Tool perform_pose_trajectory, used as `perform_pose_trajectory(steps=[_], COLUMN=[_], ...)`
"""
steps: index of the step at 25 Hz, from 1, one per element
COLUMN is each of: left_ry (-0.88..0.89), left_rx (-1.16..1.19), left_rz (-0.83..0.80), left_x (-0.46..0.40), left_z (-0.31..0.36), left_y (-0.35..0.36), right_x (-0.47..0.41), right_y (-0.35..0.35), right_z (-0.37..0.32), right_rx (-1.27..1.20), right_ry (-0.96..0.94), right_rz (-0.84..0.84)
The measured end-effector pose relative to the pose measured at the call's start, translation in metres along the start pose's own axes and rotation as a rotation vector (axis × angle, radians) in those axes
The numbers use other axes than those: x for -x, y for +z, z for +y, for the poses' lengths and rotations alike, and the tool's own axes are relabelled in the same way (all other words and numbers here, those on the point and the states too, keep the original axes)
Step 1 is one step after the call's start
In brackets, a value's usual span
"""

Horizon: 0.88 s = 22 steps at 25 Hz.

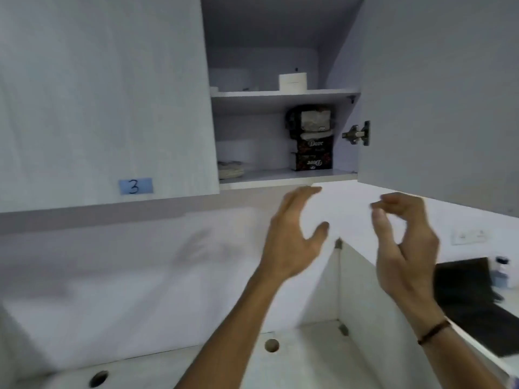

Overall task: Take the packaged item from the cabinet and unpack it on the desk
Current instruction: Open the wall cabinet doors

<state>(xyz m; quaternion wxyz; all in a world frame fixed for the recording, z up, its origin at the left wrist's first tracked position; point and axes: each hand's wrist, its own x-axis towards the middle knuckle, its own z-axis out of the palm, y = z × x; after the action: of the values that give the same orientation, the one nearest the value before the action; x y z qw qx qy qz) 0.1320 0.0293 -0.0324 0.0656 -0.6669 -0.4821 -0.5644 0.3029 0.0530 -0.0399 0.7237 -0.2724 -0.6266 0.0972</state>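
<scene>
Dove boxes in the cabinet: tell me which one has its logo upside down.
The bottom Dove box, resting on the lower shelf; the Dove box above it reads upright.

The cabinet (280,94) stood open, door swung right; on its lower shelf sat dark Dove packs (314,155), stacked, the bottom one upside down; a crumpled pack lay on top.

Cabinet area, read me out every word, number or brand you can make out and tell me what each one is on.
"3": handwritten on the blue label on the closed cabinet door.
"Dove": on the upper dark box on the lower shelf.
"Dove", upside down: on the dark box beneath.
The white box on the upper shelf and the smaller box print: too blurred.
</scene>
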Motion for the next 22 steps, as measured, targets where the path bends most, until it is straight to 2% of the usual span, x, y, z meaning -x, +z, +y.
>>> perform_pose_trajectory(steps=[2, 4, 6, 8, 11, 14, 20, 22], left_ry=[-0.019, -0.069, -0.192, -0.280, -0.362, -0.381, -0.244, -0.154], left_rx=[-0.176, -0.354, -0.491, -0.606, -0.676, -0.688, -0.634, -0.623], left_rz=[0.144, 0.224, 0.236, 0.190, 0.043, -0.008, 0.124, 0.182], left_x=[-0.010, -0.014, -0.014, -0.013, -0.016, -0.020, 0.002, 0.018], left_z=[-0.029, -0.054, -0.076, -0.096, -0.114, -0.116, -0.080, -0.055], left_y=[-0.056, -0.108, -0.147, -0.169, -0.180, -0.181, -0.184, -0.188], right_x=[0.008, 0.006, -0.002, -0.013, -0.033, -0.042, -0.018, 0.003], right_y=[0.057, 0.110, 0.162, 0.208, 0.267, 0.298, 0.265, 0.247], right_z=[-0.001, -0.005, -0.020, -0.037, -0.046, -0.041, -0.055, -0.068], right_rx=[-0.092, -0.142, -0.225, -0.296, -0.345, -0.429, -0.519, -0.647], right_ry=[0.183, 0.261, 0.287, 0.347, 0.432, 0.583, 0.567, 0.524], right_rz=[-0.217, -0.443, -0.644, -0.770, -0.867, -0.941, -0.811, -0.769])
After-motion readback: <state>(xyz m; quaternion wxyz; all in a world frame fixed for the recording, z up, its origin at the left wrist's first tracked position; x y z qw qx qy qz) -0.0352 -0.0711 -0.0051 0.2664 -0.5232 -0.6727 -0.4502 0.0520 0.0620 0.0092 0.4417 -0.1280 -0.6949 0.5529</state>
